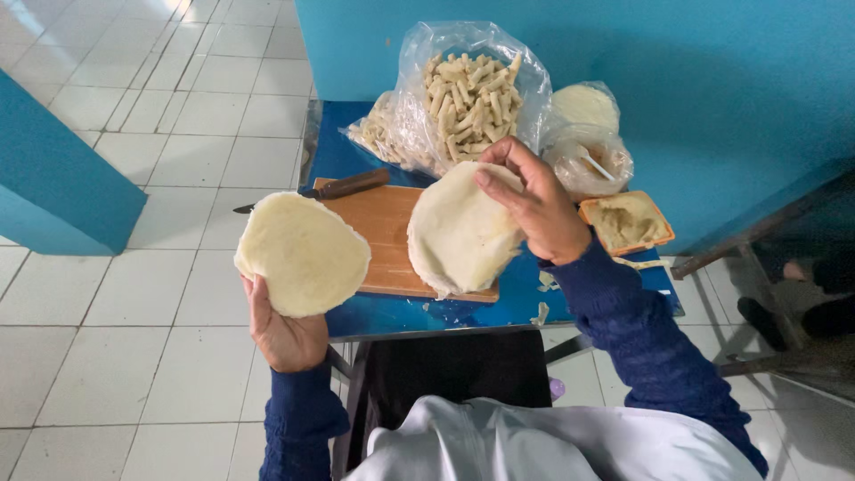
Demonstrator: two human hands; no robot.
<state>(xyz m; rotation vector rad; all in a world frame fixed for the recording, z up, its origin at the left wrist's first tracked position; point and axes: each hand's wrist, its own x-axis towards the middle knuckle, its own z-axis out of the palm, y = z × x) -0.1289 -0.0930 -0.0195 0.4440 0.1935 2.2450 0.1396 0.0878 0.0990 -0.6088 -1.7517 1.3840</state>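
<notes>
The left hand (283, 334) grips a round pale wrapper (303, 254) out past the blue table (419, 316) edge; the right hand (534, 209) pinches the top sheet of the wrapper stack (459, 236) on the wooden board (383, 227). A knife (343, 186) lies behind the board. Beyond — clear bags of pale sticks (468, 93), a bagged paste (590, 160), an orange tub of filling (627, 223).

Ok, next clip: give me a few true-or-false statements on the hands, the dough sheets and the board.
1. The left hand holds a round pale dough sheet off the table. True.
2. The right hand grips the brown-handled knife. False: it pinches the top of the pale dough stack; the knife lies untouched.
3. That stack sits on the wooden cutting board. True.
4. The orange tray of paste is left of the board. False: it is to the right.
</notes>
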